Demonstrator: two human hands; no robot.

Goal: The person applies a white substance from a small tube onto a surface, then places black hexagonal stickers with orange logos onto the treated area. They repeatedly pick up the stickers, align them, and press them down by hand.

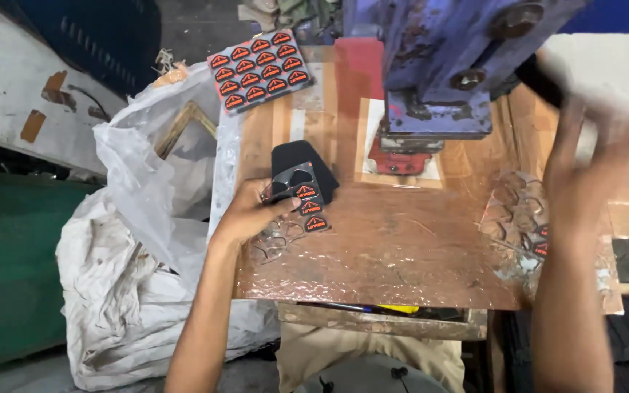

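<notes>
I see the left hand (252, 215) pinching a clear plastic strip of black-and-orange badges (307, 207) against a black fabric piece (296, 156), flat on the bench (402, 247), in front of the blue press (445, 65). The right hand (595, 156) is motion-blurred near a dark lever; I cannot tell its grip. A full badge sheet (260, 69) lies apart, by the white sack (147, 218).

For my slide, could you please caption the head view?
Left hand holds a clear badge sheet on the worktable; blurred right hand is raised.

press head (438, 80) blocks the back (bare worktop (402, 247) in front).
</notes>
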